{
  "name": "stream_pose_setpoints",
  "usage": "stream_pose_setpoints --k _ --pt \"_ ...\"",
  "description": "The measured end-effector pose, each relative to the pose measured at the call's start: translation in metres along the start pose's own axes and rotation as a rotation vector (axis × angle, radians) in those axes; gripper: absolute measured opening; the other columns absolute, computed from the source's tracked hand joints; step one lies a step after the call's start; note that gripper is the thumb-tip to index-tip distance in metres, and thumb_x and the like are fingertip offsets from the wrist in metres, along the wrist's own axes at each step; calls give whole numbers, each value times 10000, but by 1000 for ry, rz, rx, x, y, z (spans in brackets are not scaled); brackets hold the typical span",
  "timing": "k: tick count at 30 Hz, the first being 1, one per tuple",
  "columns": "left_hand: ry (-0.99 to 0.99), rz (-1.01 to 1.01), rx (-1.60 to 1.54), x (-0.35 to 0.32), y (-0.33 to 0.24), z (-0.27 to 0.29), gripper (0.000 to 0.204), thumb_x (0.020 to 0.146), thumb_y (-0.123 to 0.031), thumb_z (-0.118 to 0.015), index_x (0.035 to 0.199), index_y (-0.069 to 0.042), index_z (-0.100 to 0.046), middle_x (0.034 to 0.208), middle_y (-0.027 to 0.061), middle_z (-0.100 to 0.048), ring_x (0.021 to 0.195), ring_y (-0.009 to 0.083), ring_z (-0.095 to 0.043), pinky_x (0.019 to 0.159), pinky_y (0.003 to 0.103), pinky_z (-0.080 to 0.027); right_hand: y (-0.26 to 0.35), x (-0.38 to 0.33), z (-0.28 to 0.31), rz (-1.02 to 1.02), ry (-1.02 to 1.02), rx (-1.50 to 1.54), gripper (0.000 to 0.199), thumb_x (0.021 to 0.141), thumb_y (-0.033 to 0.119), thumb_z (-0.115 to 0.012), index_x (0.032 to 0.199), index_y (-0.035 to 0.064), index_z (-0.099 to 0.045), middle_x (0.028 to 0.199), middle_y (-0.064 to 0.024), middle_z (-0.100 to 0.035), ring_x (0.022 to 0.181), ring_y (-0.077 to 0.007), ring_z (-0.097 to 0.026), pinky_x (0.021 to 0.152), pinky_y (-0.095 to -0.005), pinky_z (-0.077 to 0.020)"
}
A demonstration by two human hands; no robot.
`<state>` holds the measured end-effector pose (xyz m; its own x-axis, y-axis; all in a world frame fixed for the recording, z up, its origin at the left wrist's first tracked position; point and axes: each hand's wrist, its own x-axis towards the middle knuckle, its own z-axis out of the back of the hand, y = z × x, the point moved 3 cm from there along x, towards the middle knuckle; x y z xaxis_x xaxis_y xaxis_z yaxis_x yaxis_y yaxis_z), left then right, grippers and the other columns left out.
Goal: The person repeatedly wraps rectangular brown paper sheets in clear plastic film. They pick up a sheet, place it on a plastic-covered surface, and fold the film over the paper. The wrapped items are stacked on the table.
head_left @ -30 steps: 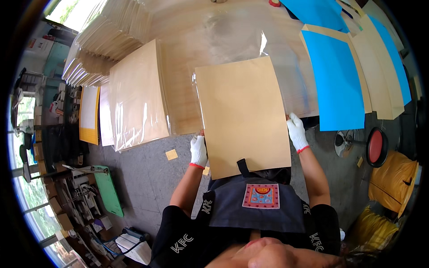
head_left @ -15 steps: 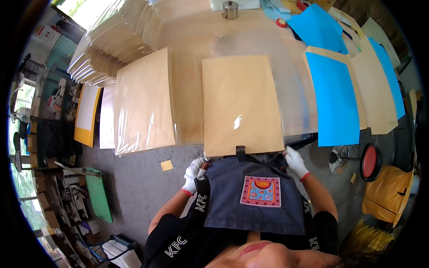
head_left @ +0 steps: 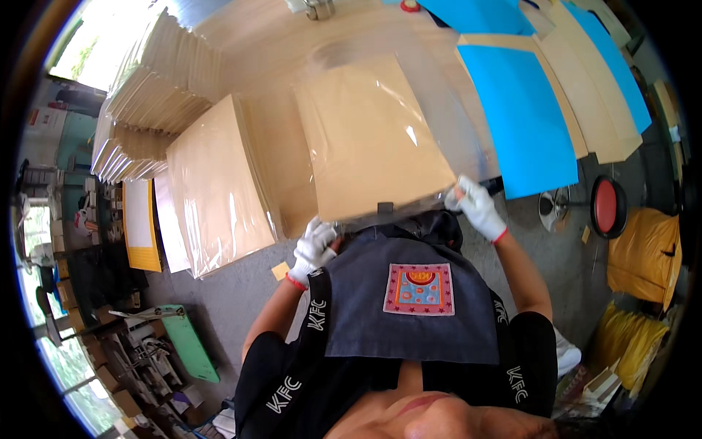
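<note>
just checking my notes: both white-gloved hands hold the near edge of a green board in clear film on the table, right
Not quite: the board is tan, not green, as the head view shows. The left hand and right hand, both in white gloves, are at its near edge on the table.

The near edge of the tan board at six o'clock is hidden behind the apron bib, so how the clear plastic sleeve ends there cannot be told. The left hand hides its own fingertips under that edge; the right hand covers the board's corner. At twelve o'clock a metal object is cut off by the rim. The stacked boards at ten o'clock blur together.
</note>
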<state>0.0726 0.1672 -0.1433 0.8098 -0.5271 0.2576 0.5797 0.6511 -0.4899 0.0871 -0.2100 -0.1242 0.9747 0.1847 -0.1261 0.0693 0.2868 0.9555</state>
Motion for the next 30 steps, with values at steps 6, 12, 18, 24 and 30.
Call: stream_pose_setpoints --k 6,12,18,24,30 --pt "120 1046 -932 -51 11 -71 228 884 -202 -578 973 -10 -663 760 -4 -630 705 90 -560 656 250 -456 -42 -9 32 -415 86 -824 182 888 228 -560 872 61 -490 794 -82 -642 642 -242 -621 567 -360 -483" --pt "-36 1006 -567 -58 -12 -71 221 869 -215 -594 946 -21 -666 774 19 -650 672 81 -551 619 240 -443 13 18 -38 273 11 -945 281 753 279 -672 921 119 -514 867 -74 -599 814 -282 -597 679 -411 -467" --pt "-51 1151 -870 -58 -18 -62 274 896 -253 -587 933 11 -650 801 65 -659 687 119 -620 647 249 -500 13 83 -104 471 208 -1091 371 729 306 -686 1019 136 -530 1021 -33 -549 935 -223 -566 731 -369 -475" --pt "45 1155 -1120 -67 -9 -59 308 898 -269 -596 999 20 -623 878 92 -679 756 161 -661 699 267 -531 33 47 -147 523 283 -1152 358 783 419 -610 1017 154 -551 962 -35 -592 899 -209 -595 677 -346 -504" --pt "17 1166 -1142 -68 -7 -64 268 900 -254 -593 946 9 -624 867 89 -682 755 161 -661 694 266 -530 24 11 -218 421 392 -895 132 859 262 -506 875 152 -576 715 -67 -665 660 -234 -666 560 -396 -515"
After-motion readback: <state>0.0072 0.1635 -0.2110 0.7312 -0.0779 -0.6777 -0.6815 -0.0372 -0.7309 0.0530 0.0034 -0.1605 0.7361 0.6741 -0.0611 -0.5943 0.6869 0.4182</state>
